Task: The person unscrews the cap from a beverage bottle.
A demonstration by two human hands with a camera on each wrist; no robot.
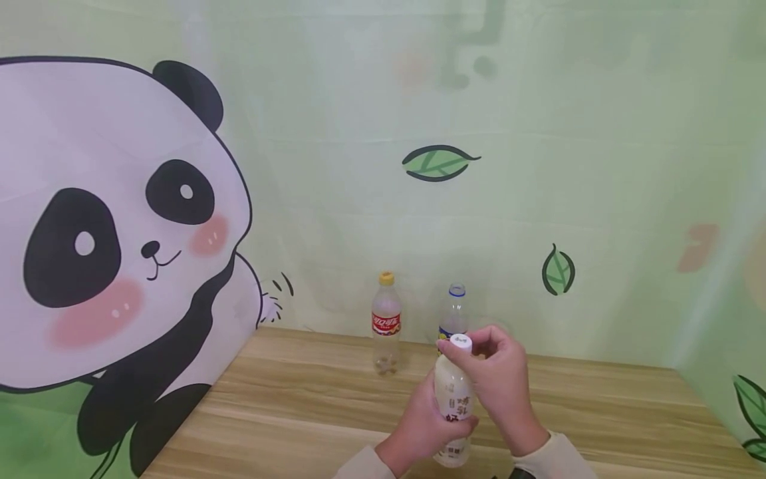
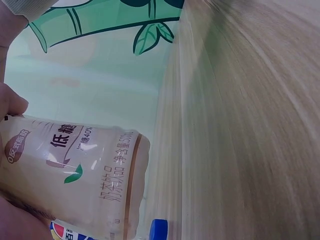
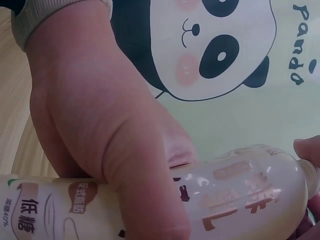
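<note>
A milk tea bottle (image 1: 451,389) with a pale body and printed label is held in front of me, leaning slightly. My left hand (image 1: 419,422) grips its lower body, fingers and thumb wrapped round the label. At the top, my right hand (image 1: 504,379) pinches the white cap (image 1: 461,341) between thumb and fingers. In the left wrist view the bottle's base (image 2: 135,185) hangs free beyond the left hand. The right wrist view shows the left hand (image 3: 115,130) across the bottle, with right fingertips (image 3: 307,150) beside its neck.
A clear bottle (image 1: 386,326) with a red label and yellow cap stands on the wooden table (image 1: 299,386) near the wall. Partly hidden behind the hands is a blue-labelled bottle (image 1: 457,306) with an uncapped mouth. A small blue cap (image 2: 159,229) shows in the left wrist view.
</note>
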